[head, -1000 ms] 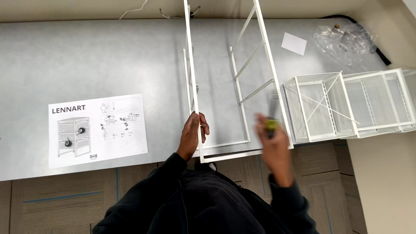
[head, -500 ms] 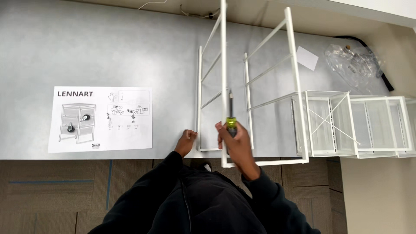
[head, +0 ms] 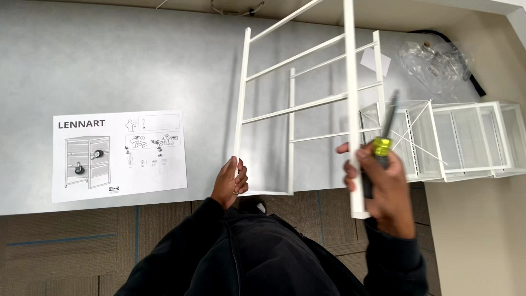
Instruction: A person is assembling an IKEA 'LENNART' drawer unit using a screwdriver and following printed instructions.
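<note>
We grasp the half-built white metal rail frame (head: 307, 104) with both hands; the right hand (head: 386, 189) also clutches a yellow-handled screwdriver (head: 382, 143), while the left hand (head: 230, 183) grips a leg; white mesh drawers (head: 460, 140) wait unfitted.

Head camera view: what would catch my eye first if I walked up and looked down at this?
The tall white metal frame standing on the grey table at centre, gripped low by the left hand and at its near post by the right hand, which also holds a yellow-handled screwdriver. An instruction sheet lies at left, white wire baskets at right.
</note>
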